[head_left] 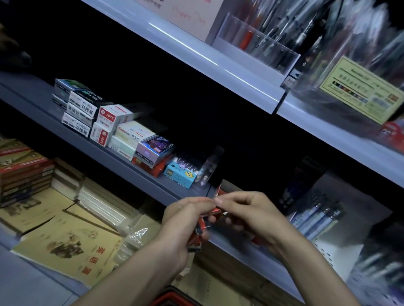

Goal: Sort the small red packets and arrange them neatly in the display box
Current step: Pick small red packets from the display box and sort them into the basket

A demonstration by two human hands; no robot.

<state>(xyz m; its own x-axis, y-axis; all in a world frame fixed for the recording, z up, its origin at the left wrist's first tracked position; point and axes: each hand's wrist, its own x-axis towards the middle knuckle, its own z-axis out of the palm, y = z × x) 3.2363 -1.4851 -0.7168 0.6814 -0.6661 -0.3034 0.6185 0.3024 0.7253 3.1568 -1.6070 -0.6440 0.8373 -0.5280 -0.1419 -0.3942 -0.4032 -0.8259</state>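
Observation:
Both hands meet in front of the middle shelf edge. My left hand (182, 225) grips a small bunch of red packets (199, 233), which stick out below its fingers. My right hand (247, 214) pinches one red packet (217, 210) at its top end with thumb and fingertips, right against the left hand. Behind the hands a red display box (222, 190) stands on the shelf, mostly hidden by my fingers; another red edge of it shows under my right wrist.
Stacked small stationery boxes (108, 125) and a light blue box (179, 175) sit to the left on the grey middle shelf (56, 122). Pens in clear holders (259, 43) fill the upper shelf. Yellow exercise books (72, 244) lie below. A red basket rim (177, 300) is under my arms.

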